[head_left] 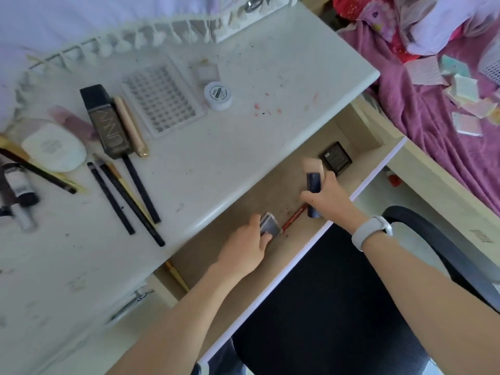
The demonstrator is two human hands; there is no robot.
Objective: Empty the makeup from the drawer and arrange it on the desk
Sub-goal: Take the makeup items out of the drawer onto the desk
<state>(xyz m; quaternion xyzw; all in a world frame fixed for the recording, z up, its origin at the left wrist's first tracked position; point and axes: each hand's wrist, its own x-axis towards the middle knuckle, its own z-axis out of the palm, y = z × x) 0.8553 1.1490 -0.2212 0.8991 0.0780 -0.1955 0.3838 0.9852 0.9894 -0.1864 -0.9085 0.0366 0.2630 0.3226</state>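
1. The right hand (328, 194) grips a dark blue tube (313, 194) upright inside the open drawer (273, 190).
2. The left hand (244, 250) pinches a small clear case (269, 226) there.
3. Between them lies a red pencil (293, 219); a black compact (336, 157) sits farther back.
4. Pencils (127, 196) and a lash tray (162, 98) rest on the white desk (243, 131).

Our one view: a head-worn wide-angle camera, looking forward and down.

We look steeply down from above the seated person onto the white desk (243, 147) and the open drawer (273, 196) beneath its edge, both running diagonally across the frame. We sit close: both forearms enter from the bottom edge and reach the drawer mid-frame. The wide lens bends the edges and takes in the bed (433, 109) at upper right and the chair (338, 307) below us.
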